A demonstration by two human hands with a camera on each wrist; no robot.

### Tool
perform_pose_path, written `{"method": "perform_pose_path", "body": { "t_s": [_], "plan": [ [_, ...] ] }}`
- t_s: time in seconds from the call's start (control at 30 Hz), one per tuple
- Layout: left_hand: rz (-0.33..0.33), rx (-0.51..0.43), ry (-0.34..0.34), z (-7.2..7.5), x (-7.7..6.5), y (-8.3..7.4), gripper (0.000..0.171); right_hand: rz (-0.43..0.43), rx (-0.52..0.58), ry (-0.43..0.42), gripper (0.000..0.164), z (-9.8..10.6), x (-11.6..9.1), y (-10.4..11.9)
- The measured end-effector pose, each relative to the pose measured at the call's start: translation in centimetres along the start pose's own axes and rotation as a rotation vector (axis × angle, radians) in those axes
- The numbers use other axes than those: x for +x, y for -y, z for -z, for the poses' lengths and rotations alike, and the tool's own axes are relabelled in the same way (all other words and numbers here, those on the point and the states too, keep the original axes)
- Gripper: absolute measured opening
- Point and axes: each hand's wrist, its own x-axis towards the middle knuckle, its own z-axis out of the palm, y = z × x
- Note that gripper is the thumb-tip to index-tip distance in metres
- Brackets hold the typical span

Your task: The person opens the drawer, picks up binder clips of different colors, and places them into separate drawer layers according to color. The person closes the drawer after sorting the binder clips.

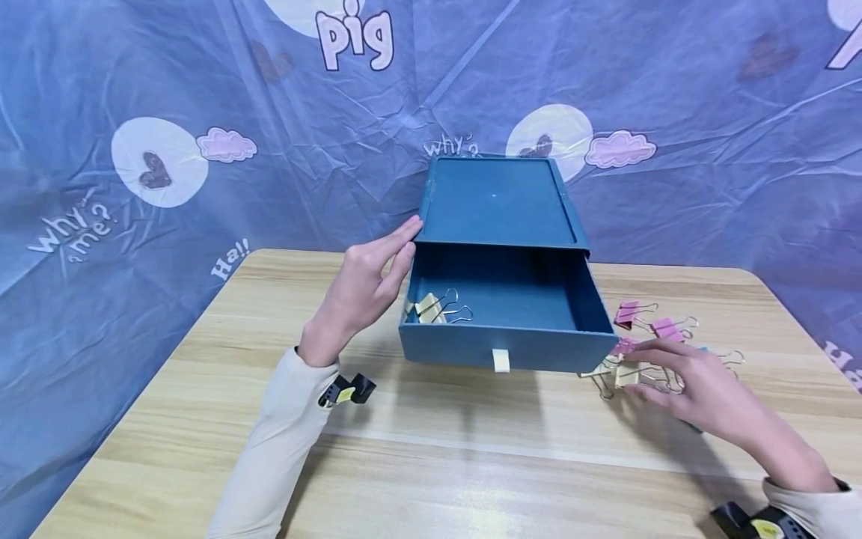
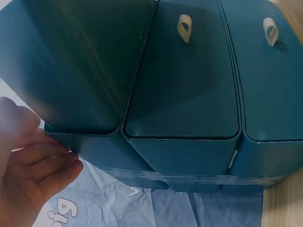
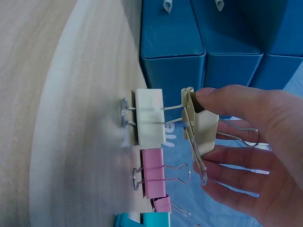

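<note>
A dark blue box stands at the table's middle with its drawer pulled out toward me. Yellow binder clips lie in the drawer's left corner. My left hand rests with straight fingers against the box's upper left edge, where the left hand shows again. Right of the drawer my right hand reaches into a pile of clips. Its thumb and fingers pinch a beige binder clip, lifted a little off the table.
On the table by the right hand lie a cream clip, a pink clip, a teal clip and more pink clips. The drawer front has a cream pull tab. A blue printed sheet hangs behind.
</note>
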Motion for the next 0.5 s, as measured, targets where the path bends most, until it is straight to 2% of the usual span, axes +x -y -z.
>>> {"method": "perform_pose_path", "body": {
  "t_s": [0.27, 0.5],
  "plan": [
    [0.056, -0.046, 0.072, 0.4, 0.0, -0.1, 0.036, -0.004, -0.012, -0.023, 0.042, 0.6, -0.3, -0.5],
    [0.074, -0.053, 0.090, 0.6, 0.0, -0.2, 0.037, -0.024, -0.062, -0.016, 0.042, 1.6, -0.4, -0.7]
  ]
}}
